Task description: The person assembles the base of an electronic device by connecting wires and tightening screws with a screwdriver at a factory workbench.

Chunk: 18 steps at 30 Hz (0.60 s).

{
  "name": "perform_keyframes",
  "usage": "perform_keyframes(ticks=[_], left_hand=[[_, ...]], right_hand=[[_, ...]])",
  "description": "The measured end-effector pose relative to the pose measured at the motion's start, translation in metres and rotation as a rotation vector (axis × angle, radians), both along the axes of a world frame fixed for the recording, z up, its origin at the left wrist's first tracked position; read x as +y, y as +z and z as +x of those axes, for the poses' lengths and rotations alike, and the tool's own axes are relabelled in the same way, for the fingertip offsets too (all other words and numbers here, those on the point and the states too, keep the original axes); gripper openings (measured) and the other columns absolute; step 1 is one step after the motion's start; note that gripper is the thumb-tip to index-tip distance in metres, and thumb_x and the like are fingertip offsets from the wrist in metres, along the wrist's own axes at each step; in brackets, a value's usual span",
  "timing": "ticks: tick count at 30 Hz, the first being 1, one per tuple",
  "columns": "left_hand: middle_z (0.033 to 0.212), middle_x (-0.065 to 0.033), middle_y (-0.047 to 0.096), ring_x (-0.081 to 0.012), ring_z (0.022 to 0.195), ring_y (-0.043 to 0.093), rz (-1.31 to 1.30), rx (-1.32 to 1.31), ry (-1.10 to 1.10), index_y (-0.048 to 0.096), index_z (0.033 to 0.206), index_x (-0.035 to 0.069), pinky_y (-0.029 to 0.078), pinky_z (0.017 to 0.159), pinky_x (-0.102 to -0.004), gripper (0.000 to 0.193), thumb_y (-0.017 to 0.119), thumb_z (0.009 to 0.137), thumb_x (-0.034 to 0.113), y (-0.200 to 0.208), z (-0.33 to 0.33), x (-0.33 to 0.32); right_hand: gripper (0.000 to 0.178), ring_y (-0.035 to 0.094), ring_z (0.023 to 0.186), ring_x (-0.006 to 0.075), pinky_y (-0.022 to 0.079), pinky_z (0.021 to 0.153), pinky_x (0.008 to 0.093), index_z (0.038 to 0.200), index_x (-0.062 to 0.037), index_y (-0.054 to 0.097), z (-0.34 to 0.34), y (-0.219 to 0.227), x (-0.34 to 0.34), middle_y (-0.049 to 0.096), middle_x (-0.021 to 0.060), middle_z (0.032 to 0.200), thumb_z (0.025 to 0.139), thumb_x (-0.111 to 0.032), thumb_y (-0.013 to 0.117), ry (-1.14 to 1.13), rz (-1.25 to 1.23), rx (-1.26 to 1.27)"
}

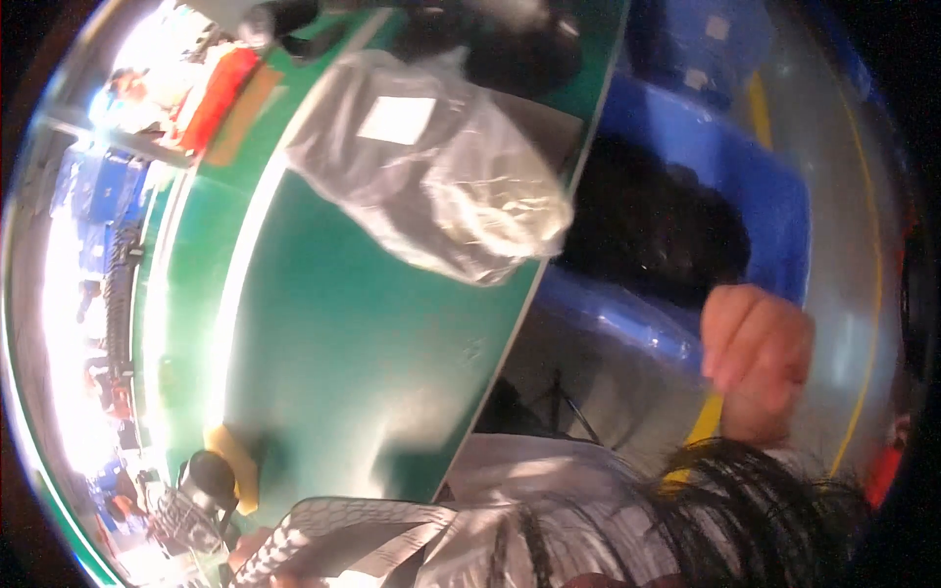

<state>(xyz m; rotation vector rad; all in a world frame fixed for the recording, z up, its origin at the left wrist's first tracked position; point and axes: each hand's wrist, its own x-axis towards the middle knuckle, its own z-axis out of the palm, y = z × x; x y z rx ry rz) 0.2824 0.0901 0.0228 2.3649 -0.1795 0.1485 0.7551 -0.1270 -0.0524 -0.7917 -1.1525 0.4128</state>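
My right hand (757, 348) is closed, its fingers curled in, in front of the near right corner of a blue bin (779, 230). Whatever the fingers hold, if anything, is hidden. Black items (657, 225) lie heaped inside the bin. At the lower left a small patch of skin, probably my left hand (251, 547), shows beside patterned pale cloth (343, 524); its fingers cannot be made out. A clear plastic bag (392, 186) with a white label (397, 120) lies on the green table (343, 343), its crumpled end near the table's right edge.
Dark items (510, 49) stand at the table's far end. A red object (218, 98) is at the far left. Nearer me are a yellow piece (233, 465) and a dark round object (208, 480). Yellow lines (867, 323) mark the grey floor to the right.
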Motion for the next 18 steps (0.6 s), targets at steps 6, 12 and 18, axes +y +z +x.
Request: perform_keyframes(ticks=[6, 12, 18], left_hand=[[0.095, -0.0096, 0.051, -0.0228, 0.091, 0.051, -0.615, -0.57, 1.275, 0.045, 0.104, 0.006, 0.043, 0.081, -0.0353, 0.047, 0.072, 0.07, 0.024, -0.052, -0.024, -0.089], [0.101, -0.0072, 0.054, -0.0165, 0.093, 0.05, -0.821, -0.7, 1.398, 0.046, 0.11, 0.003, 0.04, 0.083, -0.0318, 0.041, 0.065, 0.073, 0.005, -0.028, -0.044, -0.101], [0.102, -0.0056, 0.055, -0.0126, 0.094, 0.052, -0.904, -0.793, 1.308, 0.046, 0.111, 0.003, 0.043, 0.083, -0.0282, 0.036, 0.06, 0.079, -0.002, -0.033, -0.078, -0.097]], right_hand=[[0.029, 0.058, 0.086, 0.027, 0.045, 0.076, 0.0355, 0.103, -0.0029, 0.059, -0.095, 0.038, 0.08, 0.062, 0.0115, 0.094, 0.078, -0.016, 0.067, 0.512, 0.011, -0.227], [0.061, 0.045, 0.11, 0.0289, 0.041, 0.088, 0.0347, 0.118, -0.001, 0.048, -0.214, 0.087, 0.159, 0.045, 0.0162, 0.121, 0.068, -0.02, 0.077, 0.595, 0.12, -0.649], [0.071, 0.036, 0.12, 0.0277, 0.033, 0.098, 0.0358, 0.13, -0.0065, 0.036, -0.308, 0.085, 0.195, 0.038, 0.0127, 0.127, 0.071, -0.018, 0.074, 0.906, 0.006, -0.567]])
